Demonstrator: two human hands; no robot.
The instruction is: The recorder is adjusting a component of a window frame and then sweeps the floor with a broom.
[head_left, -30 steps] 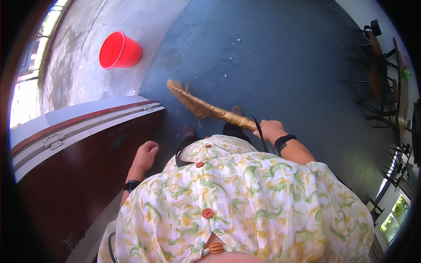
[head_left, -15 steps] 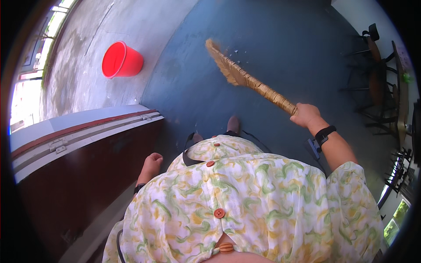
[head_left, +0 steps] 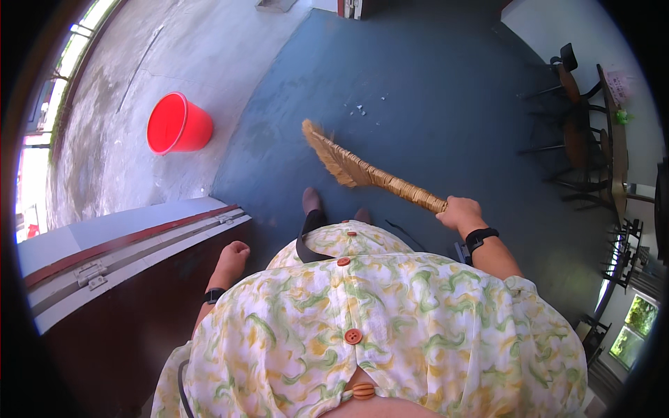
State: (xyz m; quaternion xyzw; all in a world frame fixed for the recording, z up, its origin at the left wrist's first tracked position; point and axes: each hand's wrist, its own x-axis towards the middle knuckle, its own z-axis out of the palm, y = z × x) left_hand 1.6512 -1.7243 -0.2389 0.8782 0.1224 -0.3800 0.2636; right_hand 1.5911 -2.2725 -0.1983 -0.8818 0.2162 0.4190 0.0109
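Observation:
My right hand (head_left: 460, 212) grips the end of a straw broom (head_left: 380, 177). Its handle is wrapped in cord, and the tan bristle head points away to the left, over the dark blue floor (head_left: 418, 90). Some small pale scraps of litter (head_left: 360, 109) lie on the floor beyond the bristles. Beside my body at the left hangs my left hand (head_left: 233, 259), its fingers curled with nothing seen in them. A red bucket (head_left: 197, 131) stands on the pale concrete to the left; its inside looks plain red.
A dark red door (head_left: 139, 299) with metal hinges stands close on my left. Chairs (head_left: 575, 139) and a table (head_left: 617, 153) line the right side. At the far edge, a grey tray-like thing (head_left: 276, 5) sits on the concrete. My shoes (head_left: 311, 200) show below.
My right hand and the broom have come nearer my body and a little left. The view has shifted, and my left foot has come forward. The scraps now lie farther from the bristles.

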